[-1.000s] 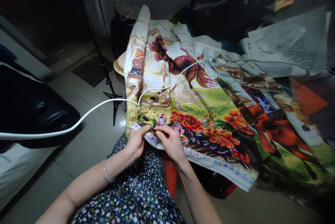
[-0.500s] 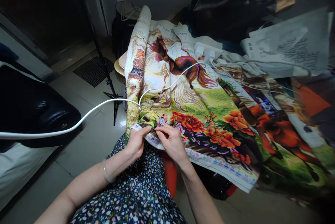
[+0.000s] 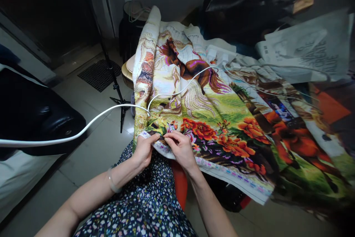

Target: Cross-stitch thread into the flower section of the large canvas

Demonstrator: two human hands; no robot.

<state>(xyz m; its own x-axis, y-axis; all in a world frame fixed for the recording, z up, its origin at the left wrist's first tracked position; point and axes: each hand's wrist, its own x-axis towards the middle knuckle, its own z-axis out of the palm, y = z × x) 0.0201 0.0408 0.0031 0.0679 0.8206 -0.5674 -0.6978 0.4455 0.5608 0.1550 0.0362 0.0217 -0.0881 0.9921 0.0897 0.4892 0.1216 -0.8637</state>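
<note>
1. Left hand (image 3: 144,151) curls over the near edge of the embroidered cloth (image 3: 210,118), thumb on top, fingers tucked beneath; it grips the white border.
2. Right hand (image 3: 181,149) lies just beside the left, fingertips (image 3: 168,138) pinched together on the cloth surface. Whether they hold a needle cannot be told; too small.
3. The cloth spreads away from both hands, up and out to the right, showing horses, orange flowers and green ground. Its near corner sits between the two hands, over the lap.
4. White cable (image 3: 91,120) crosses from far left of the hands, lands on the cloth just above them, then loops on across the horses.
5. Floral dress (image 3: 144,207) covers the lap below the hands; a thin bracelet (image 3: 111,181) sits on the left wrist.
6. Printed paper sheet (image 3: 305,52) lies well beyond the right hand. A tripod stand (image 3: 118,92) stands on the tiled floor (image 3: 91,148), left of the cloth.
</note>
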